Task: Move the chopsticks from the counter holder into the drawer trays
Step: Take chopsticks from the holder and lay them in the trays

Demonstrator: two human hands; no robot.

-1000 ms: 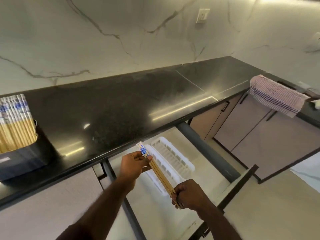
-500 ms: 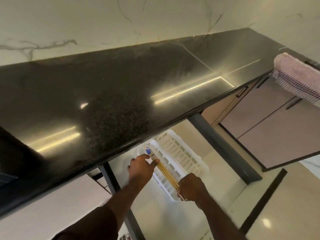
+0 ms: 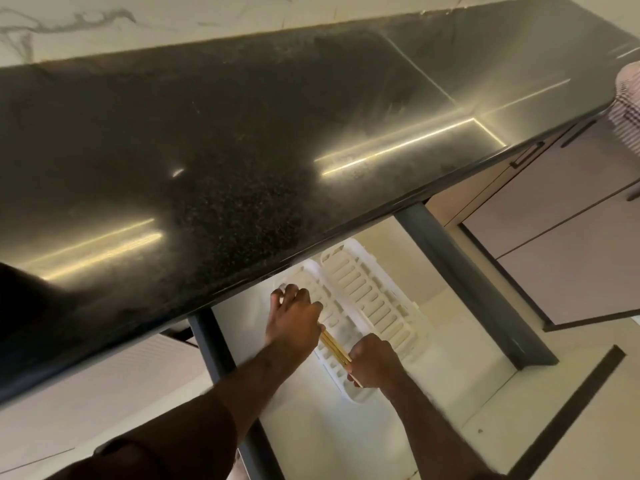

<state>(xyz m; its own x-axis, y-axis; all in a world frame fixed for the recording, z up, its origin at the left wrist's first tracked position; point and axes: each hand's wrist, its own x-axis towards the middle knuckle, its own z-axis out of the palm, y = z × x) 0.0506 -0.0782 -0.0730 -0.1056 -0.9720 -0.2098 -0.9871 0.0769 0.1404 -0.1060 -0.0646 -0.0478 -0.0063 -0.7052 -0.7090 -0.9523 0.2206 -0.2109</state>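
Black table (image 3: 242, 150) overhangs open drawer (image 3: 311, 434). Chopsticks (image 3: 334, 348) span between both hands, low over left white tray (image 3: 329, 362). Left hand (image 3: 294, 322) grip closed on far end, right hand (image 3: 372, 365) clamped on near end. Second tray (image 3: 374, 299) beside.

left hand (image 3: 294, 320), right hand (image 3: 372, 363) | grip chopsticks (image 3: 334, 348) | over left tray (image 3: 330, 362)

- Setting: home kitchen.
- Black speckled stone counter (image 3: 214, 174), polished, running left to right.
- White marble-look backsplash (image 3: 145, 26), grey-veined, at far side.
- Open drawer (image 3: 460, 271) under counter, holding white slotted trays (image 3: 374, 299).
- Handled cabinet doors (image 3: 554, 237), right.
- Checked dish towel (image 3: 628, 98), far right.
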